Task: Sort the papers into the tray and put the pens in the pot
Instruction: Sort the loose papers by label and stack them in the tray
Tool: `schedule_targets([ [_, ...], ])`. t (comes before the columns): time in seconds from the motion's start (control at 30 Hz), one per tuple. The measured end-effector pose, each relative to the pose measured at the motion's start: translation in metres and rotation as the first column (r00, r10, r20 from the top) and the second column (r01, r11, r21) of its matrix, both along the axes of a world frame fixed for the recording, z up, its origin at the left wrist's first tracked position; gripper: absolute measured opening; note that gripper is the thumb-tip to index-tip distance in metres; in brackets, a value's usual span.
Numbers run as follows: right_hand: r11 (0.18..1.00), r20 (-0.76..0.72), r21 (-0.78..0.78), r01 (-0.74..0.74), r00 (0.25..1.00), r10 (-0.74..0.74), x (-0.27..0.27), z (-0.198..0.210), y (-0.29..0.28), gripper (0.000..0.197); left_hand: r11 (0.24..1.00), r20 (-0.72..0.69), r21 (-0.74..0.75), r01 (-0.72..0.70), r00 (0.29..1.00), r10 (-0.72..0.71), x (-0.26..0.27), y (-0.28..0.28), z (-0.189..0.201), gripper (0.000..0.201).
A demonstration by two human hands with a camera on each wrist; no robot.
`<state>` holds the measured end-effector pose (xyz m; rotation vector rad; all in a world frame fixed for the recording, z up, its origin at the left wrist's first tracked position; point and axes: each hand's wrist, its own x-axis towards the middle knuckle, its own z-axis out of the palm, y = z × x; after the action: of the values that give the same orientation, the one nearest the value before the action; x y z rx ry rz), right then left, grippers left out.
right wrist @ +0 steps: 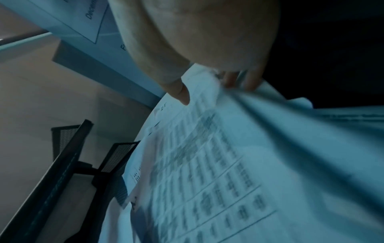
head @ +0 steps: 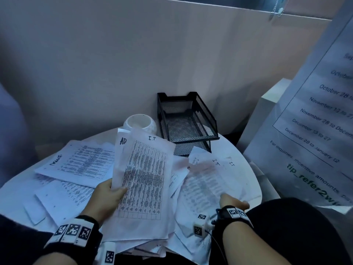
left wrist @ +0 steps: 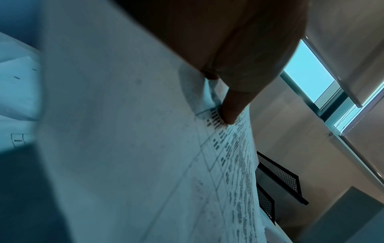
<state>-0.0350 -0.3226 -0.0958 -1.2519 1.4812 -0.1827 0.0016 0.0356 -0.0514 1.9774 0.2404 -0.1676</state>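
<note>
Fingers (left wrist: 230,113) of the left hand (head: 107,197) pinch the lower left edge of a raised sheaf (head: 145,173), its top page marked "I.T" with an "AD" page showing behind. The right hand (head: 232,202) pinches the near corner of a blurred sheet (head: 202,180), thumb (right wrist: 182,93) on top and other fingers under the edge. Both sets of paper are just in front of the black mesh tray (head: 188,119), which stands at the far edge of the round worktop (head: 250,180). A white pot (head: 139,124) sits just left of the tray. More papers (head: 76,165) lie spread left of the sheaf. A printed notice (head: 313,119) hangs right of the tray.
</note>
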Motion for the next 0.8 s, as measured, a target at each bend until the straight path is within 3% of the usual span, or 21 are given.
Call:
schedule_targets([
  [0.23, 0.999, -0.028, -0.018, -0.042, 0.999, 0.041, 0.003, -0.017, 0.003, 0.083, 1.0, 0.008, 0.002, -0.02, 1.0, 0.02, -0.002, 0.005, 0.004, 0.004],
  [0.33, 0.994, -0.052, -0.013, -0.106, 0.993, 0.105, 0.0, -0.004, 0.004, 0.078, 1.0, 0.003, 0.004, -0.027, 1.0, 0.027, -0.003, 0.003, 0.005, 0.005],
  [0.43, 0.986, -0.036, -0.021, -0.165, 0.986, 0.165, 0.002, -0.01, 0.0, 0.062, 0.999, 0.005, 0.022, -0.031, 0.999, 0.031, -0.005, 0.0, 0.007, 0.008],
  [0.5, 0.975, -0.049, -0.034, -0.221, 0.974, 0.22, 0.002, -0.014, -0.002, 0.041, 0.999, 0.001, 0.012, -0.033, 0.999, 0.033, -0.004, -0.001, 0.008, 0.007],
  [0.57, 0.964, -0.057, -0.098, -0.248, 0.968, 0.243, 0.006, -0.014, -0.003, 0.03, 0.999, -0.005, 0.018, -0.038, 0.999, 0.038, -0.003, -0.001, 0.008, 0.006],
  [0.8, 0.91, 0.015, -0.356, -0.215, 0.972, 0.235, 0.016, -0.001, 0.004, 0.035, 0.995, -0.008, 0.015, -0.096, 0.995, 0.096, 0.004, 0.004, 0.007, 0.004],
])
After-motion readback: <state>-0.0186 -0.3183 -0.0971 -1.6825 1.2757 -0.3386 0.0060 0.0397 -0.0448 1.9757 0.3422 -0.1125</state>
